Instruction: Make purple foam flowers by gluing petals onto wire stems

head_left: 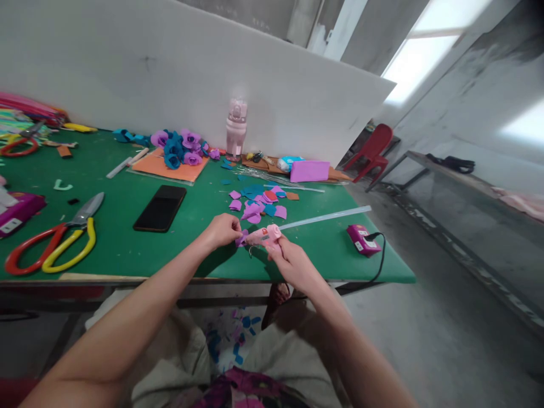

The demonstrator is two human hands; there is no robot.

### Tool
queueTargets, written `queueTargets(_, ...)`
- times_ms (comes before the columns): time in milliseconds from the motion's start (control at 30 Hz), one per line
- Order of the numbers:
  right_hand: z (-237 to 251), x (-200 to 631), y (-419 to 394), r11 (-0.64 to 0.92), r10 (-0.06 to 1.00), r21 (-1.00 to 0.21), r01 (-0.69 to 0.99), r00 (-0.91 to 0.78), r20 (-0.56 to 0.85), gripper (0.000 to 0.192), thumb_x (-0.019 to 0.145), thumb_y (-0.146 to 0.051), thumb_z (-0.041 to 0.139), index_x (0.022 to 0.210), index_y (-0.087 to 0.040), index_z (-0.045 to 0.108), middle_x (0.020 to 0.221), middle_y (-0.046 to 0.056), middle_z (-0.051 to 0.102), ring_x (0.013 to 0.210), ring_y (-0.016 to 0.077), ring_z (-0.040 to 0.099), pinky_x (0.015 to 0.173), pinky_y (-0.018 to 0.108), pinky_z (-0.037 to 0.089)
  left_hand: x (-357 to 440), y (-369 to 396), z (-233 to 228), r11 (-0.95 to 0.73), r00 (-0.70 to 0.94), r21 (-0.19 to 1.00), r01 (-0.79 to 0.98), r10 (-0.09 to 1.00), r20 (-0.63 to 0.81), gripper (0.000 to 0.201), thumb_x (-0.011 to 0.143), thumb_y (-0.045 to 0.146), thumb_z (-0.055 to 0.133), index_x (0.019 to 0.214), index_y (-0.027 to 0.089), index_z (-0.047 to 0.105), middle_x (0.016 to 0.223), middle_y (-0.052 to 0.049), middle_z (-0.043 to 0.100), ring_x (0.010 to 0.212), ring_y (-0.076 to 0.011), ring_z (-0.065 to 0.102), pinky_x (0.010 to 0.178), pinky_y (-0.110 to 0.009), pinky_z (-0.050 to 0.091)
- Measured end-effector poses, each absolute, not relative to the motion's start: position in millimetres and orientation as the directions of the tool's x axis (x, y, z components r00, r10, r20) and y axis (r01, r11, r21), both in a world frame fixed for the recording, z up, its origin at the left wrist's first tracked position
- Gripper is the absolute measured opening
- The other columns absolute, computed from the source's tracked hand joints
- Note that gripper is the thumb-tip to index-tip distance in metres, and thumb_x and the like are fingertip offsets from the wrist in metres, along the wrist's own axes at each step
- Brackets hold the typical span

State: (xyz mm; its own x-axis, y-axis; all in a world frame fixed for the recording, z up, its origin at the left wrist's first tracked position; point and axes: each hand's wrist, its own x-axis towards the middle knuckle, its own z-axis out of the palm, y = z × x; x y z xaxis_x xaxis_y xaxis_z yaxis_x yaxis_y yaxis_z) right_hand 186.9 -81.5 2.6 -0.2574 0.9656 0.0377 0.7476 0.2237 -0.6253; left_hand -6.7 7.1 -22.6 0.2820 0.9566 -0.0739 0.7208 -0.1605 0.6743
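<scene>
My right hand (289, 258) is wrapped round the handle of a pink hot glue gun (264, 236), and a long clear glue stick (327, 217) runs out behind it. The gun's tip points left and meets or nearly meets a small purple paper petal (241, 238). My left hand (224, 230) pinches that petal between thumb and fingers just above the table. Beyond both hands lies a loose pile of cut purple and teal paper petals (254, 211).
Large red-and-yellow scissors (70, 235) and a black phone (160, 208) lie left. Paper flowers (181, 148) rest on orange sheets (159, 165). A pink bottle (236, 130) stands behind. A purple power socket (363, 240), its cord hanging over the edge, sits at the right of the green table (204, 195).
</scene>
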Motion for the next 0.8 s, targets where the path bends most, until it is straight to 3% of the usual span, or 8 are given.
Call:
queueTargets(233, 4.6, 188.5, -81.0, 0.239, 0.963, -0.614, 0.752, -0.266, 0.049, 0.032, 0.09, -0.038, 0.033, 0.105, -0.016, 0.051, 0.094, 0.012, 0.064, 0.077, 0.0198, 0.06, 0.067, 0.027, 0.04, -7.0, 7.7, -22.7, -0.174, 0.296, 0.669, 0.723, 0.953, -0.071, 0.006, 0.059, 0.017, 0.057, 0.057, 0.015, 0.062, 0.055, 0.0, 0.06, 0.055, -0.0133, 0.052, 0.052, -0.024, 0.033)
queueTargets(800, 9.1, 190.8, -81.1, 0.203, 0.97, -0.598, 0.775, -0.241, 0.017, 0.032, 0.09, -0.037, 0.034, 0.108, -0.016, 0.05, 0.093, 0.011, 0.065, 0.079, 0.0196, 0.061, 0.067, 0.025, 0.04, -7.0, 6.5, -21.4, -0.191, 0.302, 0.651, 0.735, 0.951, -0.062, 0.006, 0.06, 0.017, 0.057, 0.056, 0.015, 0.061, 0.055, 0.0, 0.06, 0.055, -0.0125, 0.053, 0.05, -0.022, 0.033)
